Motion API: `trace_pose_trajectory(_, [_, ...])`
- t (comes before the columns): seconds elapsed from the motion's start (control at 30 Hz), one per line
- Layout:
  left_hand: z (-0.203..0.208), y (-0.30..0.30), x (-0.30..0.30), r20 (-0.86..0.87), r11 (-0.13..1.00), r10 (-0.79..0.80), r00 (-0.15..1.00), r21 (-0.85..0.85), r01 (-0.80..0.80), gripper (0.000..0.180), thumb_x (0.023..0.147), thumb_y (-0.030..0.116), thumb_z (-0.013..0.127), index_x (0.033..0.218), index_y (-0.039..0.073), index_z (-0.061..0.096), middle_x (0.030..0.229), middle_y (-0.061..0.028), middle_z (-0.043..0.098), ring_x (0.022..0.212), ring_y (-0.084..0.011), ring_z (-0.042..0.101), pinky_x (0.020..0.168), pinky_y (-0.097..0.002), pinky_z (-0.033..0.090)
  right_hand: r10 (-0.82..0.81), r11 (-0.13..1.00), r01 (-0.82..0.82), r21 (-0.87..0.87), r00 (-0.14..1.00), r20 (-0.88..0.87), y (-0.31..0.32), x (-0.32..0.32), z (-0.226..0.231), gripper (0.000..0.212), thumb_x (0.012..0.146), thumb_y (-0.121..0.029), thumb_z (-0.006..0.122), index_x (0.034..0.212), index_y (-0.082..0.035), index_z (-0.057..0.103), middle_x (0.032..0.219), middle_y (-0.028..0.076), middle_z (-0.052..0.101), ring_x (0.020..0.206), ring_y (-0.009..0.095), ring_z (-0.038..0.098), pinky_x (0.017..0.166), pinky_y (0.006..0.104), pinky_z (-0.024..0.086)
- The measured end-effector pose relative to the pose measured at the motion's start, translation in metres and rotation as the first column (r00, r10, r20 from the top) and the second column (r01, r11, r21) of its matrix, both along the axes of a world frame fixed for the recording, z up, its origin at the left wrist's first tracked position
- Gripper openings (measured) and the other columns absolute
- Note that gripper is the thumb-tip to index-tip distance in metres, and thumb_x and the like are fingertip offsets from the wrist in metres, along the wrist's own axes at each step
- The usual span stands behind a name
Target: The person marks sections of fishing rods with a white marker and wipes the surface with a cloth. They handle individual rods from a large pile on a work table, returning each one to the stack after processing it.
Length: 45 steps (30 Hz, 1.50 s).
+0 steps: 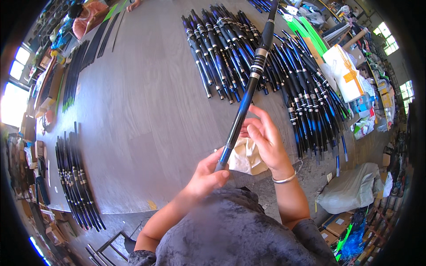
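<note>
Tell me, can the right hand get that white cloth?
Probably yes: the right hand looks open, while the left hand holds the rod. The white cloth shows close beside the right hand, with nothing seen blocking the way.

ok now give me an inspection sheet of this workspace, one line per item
Surface: grey wood-grain tabletop, bearing ringed black rods at left
Things in work: glossy blue-and-black rod with silver rings, held at a slant; similar blue-and-black rods piled at right
Clutter: crumpled off-white cloth; white box with orange tape
Hands: left hand grips the rod's lower end; right hand half open beside it, contact unclear
Cables: nothing seen clearly
Surroundings: pink-clad person, bright windows
</note>
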<state>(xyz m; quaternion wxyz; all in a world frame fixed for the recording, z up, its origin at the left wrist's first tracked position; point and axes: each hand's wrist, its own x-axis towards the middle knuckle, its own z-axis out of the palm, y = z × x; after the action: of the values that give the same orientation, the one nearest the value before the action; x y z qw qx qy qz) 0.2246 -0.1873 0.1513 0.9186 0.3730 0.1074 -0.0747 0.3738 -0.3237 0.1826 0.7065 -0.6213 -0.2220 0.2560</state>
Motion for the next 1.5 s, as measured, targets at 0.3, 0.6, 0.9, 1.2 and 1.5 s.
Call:
trace_pose_trajectory(0.3, [-0.019,-0.011,0.002,-0.019,0.952,0.018,1.0,0.307,-0.012,0.084,0.083,0.039,0.074,0.145,0.003,0.03,0.06,0.0,0.049,0.046,-0.0079,0.041,0.044,-0.0224,0.03,-0.077,0.958,0.183,0.222,0.907,-0.415,0.021,0.009,-0.017,0.029,0.098,-0.017,0.053,0.125,-0.006,0.049,0.091,0.009,0.063,0.08,0.02,0.066,0.075,0.0323,0.056])
trace_pose_trajectory(0.6, [-0.043,-0.016,0.029,0.136,0.759,-0.008,0.991,0.646,-0.083,0.086,0.089,0.062,0.054,0.143,-0.001,0.029,0.062,-0.0039,0.054,0.048,-0.0082,0.042,0.044,-0.0213,0.032,0.005,0.956,0.138,0.259,0.875,-0.484,-0.008,0.008,-0.04,0.032,0.098,-0.013,0.052,0.128,-0.002,0.047,0.093,0.009,0.061,0.08,0.018,0.062,0.073,0.0309,0.055])
trace_pose_trajectory(0.9, [-0.039,0.029,-0.015,-0.163,0.746,0.345,0.925,0.645,-0.164,0.036,0.096,0.014,0.049,0.129,-0.001,0.048,0.064,-0.0029,0.052,0.048,-0.0074,0.041,0.043,-0.0214,0.033,-0.317,0.835,0.32,-0.447,0.945,0.086,-0.194,0.131,0.005,0.041,0.091,-0.011,0.06,0.128,0.004,0.049,0.093,0.011,0.067,0.07,0.01,0.059,0.057,0.0242,0.05])
trace_pose_trajectory(1.2, [-0.055,0.042,-0.021,-0.289,0.747,0.438,0.851,0.644,-0.166,0.029,0.092,0.006,0.053,0.119,-0.005,0.052,0.06,-0.0026,0.051,0.047,-0.0081,0.041,0.043,-0.0227,0.032,-0.233,0.457,0.629,-0.629,0.767,0.598,-0.36,0.268,0.011,0.04,0.084,-0.003,0.062,0.124,0.003,0.056,0.094,0.007,0.063,0.077,0.016,0.059,0.07,0.0301,0.048])
trace_pose_trajectory(1.5, [-0.052,0.049,-0.01,-0.341,0.721,0.372,0.863,0.692,-0.037,0.029,0.089,0.007,0.056,0.116,-0.006,0.056,0.065,-0.0043,0.058,0.052,-0.007,0.047,0.046,-0.0214,0.035,-0.223,0.481,0.541,-0.69,0.837,0.5,-0.431,0.35,-0.082,0.044,0.084,0.004,0.062,0.127,0.001,0.055,0.122,0.008,0.062,0.114,0.018,0.057,0.098,0.0314,0.044])
